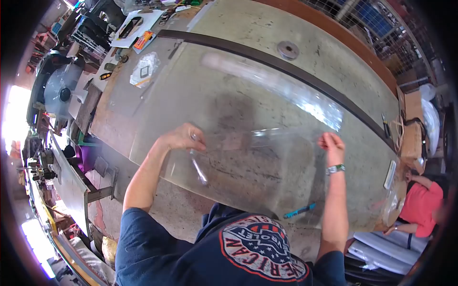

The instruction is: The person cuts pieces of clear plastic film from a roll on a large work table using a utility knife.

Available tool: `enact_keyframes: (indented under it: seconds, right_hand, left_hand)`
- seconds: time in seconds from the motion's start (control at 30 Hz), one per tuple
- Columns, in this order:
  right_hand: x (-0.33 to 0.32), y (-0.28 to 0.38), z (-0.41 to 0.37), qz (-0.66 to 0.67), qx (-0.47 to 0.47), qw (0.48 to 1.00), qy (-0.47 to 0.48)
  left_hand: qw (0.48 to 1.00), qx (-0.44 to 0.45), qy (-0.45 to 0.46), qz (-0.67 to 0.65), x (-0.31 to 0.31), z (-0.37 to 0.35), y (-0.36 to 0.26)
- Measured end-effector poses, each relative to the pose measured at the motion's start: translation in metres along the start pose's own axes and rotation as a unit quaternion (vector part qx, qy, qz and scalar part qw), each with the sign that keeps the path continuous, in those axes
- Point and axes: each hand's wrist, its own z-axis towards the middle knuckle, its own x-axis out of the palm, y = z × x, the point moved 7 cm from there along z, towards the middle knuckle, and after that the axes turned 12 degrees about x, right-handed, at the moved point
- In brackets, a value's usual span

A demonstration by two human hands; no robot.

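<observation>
A sheet of clear plastic film (pixel 272 138) stretches over the near part of the table between my two hands. My left hand (pixel 183 137) is closed, its fingers pinching the film's left side, where a loose shiny strip hangs down. On the other side my right hand (pixel 331 144) is closed on the film too, fingers curled together. The film is so transparent that its edges are hard to follow. Just beyond it lies a long, shiny bundle of clear plastic (pixel 286 93). A teal utility knife (pixel 299 210) rests at the table's near edge.
A long dark bar (pixel 267 65) crosses the table (pixel 224 19), with a tape roll (pixel 288 49) beyond it. Pliers (pixel 385 125) lie at the right end. Papers and an orange box (pixel 144 42) sit back left. A person in a pink shirt (pixel 422 207) stands at right.
</observation>
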Motion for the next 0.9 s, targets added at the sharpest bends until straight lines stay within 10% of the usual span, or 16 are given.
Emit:
enact_keyframes:
  seconds: [0.37, 0.9]
  right_hand:
    - [-0.093, 0.022, 0.114, 0.015, 0.049, 0.977, -0.209]
    - [-0.092, -0.009, 0.123, -0.112, -0.008, 0.906, -0.408]
  left_hand:
    - [0.927, 0.131, -0.292, 0.196, -0.24, 0.182, -0.002]
    - [0.759, 0.177, -0.565, 0.272, -0.216, 0.187, 0.015]
